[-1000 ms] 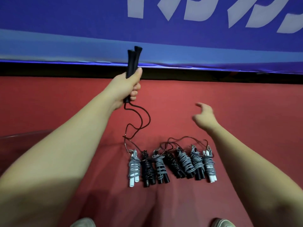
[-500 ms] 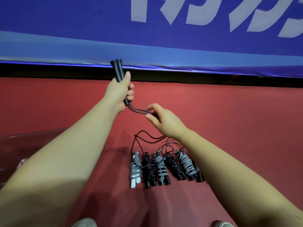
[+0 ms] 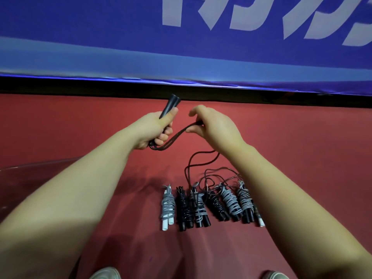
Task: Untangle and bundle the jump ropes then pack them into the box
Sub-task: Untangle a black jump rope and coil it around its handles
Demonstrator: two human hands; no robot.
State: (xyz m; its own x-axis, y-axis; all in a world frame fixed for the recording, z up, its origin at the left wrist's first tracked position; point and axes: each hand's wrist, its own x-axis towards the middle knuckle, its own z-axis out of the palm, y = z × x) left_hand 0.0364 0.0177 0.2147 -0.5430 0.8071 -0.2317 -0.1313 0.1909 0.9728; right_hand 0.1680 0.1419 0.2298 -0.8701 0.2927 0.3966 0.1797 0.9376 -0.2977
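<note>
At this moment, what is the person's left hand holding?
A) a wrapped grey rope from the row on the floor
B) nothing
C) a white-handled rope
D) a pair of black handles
D: the left hand grips the pair of black handles, while the right hand pinches the black cord.

The handles are black and matt, plastic or foam by the look. The cord is thin, dark and smooth with a faint gloss, like coated plastic. In the bundles the grey cord looks dull, the black cord shinier; the white grips are smooth plastic. The floor is red, matt and even. The banner is a blue sheet with a slight sheen, rippled along its lower edge. The box is clear, glossy plastic
</note>
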